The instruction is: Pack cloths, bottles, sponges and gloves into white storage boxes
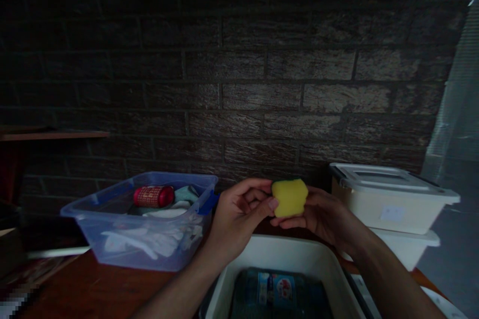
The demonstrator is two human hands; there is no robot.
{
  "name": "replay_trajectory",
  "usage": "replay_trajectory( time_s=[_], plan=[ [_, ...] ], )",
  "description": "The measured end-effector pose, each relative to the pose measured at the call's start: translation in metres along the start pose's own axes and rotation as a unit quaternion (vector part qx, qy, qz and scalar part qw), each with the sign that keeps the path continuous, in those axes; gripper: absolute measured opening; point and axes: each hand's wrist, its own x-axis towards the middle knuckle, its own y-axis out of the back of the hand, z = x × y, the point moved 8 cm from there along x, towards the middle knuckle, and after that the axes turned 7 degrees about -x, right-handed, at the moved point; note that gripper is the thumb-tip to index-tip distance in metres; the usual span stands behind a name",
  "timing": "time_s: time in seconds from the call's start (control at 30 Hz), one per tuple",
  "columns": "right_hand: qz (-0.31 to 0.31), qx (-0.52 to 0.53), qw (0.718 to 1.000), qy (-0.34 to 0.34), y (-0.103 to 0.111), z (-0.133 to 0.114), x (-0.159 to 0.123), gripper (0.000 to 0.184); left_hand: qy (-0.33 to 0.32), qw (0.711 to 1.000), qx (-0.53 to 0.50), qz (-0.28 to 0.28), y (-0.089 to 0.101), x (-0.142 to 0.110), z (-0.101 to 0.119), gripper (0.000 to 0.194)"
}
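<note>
A yellow sponge (289, 198) with a dark green edge along its top is held up between both hands. My left hand (245, 209) pinches its left side, thumb in front. Fingers of my right hand (322, 214) close on it from the right and below, partly hidden behind it. Beneath the hands stands a white bin (284, 246), its top open. Inside lies a dark, clear-looking container (245, 291) with a blue printed label; its full shape is cut off by the frame.
To the left, a clear bluish plastic box (138, 254) holds a red patterned cylinder (153, 196), white gloves (149, 241) and cloths. Stacked lidded white boxes (396, 202) stand right. Behind is a dark brick wall (243, 70); below, a brown wooden table (86, 289).
</note>
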Motion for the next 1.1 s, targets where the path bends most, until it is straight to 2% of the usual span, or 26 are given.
replay_trajectory(
  time_s=[0.2,0.4,0.5,0.57,0.67,0.73,0.83,0.9,0.97,1.1],
  plan=[
    [0.01,0.016,0.999,0.042,0.006,-0.008,0.001,0.034,-0.01,0.999,-0.003,-0.039,-0.005,-0.003,-0.002,0.032],
    [0.089,0.003,0.994,0.069,0.019,-0.017,-0.003,0.035,-0.056,0.995,0.036,-0.075,-0.011,-0.007,0.004,0.032],
    [0.119,-0.024,0.99,0.076,0.024,-0.02,-0.007,0.036,-0.056,0.993,0.04,-0.096,-0.013,-0.009,0.005,0.03],
    [0.14,-0.068,0.984,0.092,0.027,-0.023,-0.009,0.035,-0.033,0.994,0.033,-0.1,-0.014,-0.008,0.002,0.035],
    [0.186,-0.167,0.96,0.129,0.028,-0.03,-0.013,0.032,0.029,0.996,0.012,-0.083,-0.014,-0.006,-0.008,0.047],
    [0.211,-0.239,0.933,0.169,0.023,-0.037,-0.015,0.034,0.06,0.997,0.001,-0.049,-0.011,-0.003,-0.015,0.05],
    [0.217,-0.358,0.876,0.241,0.004,-0.048,-0.02,0.045,0.086,0.995,-0.052,0.0,-0.004,0.0,-0.021,0.039],
    [0.2,-0.419,0.844,0.27,-0.01,-0.052,-0.022,0.052,0.099,0.988,-0.12,0.009,-0.002,0.002,-0.023,0.031],
    [0.181,-0.442,0.833,0.279,-0.019,-0.054,-0.024,0.052,0.112,0.976,-0.187,0.0,-0.001,0.002,-0.023,0.032],
    [0.156,-0.427,0.847,0.276,-0.025,-0.052,-0.025,0.044,0.132,0.954,-0.267,-0.017,-0.003,0.002,-0.023,0.041]
  ],
)
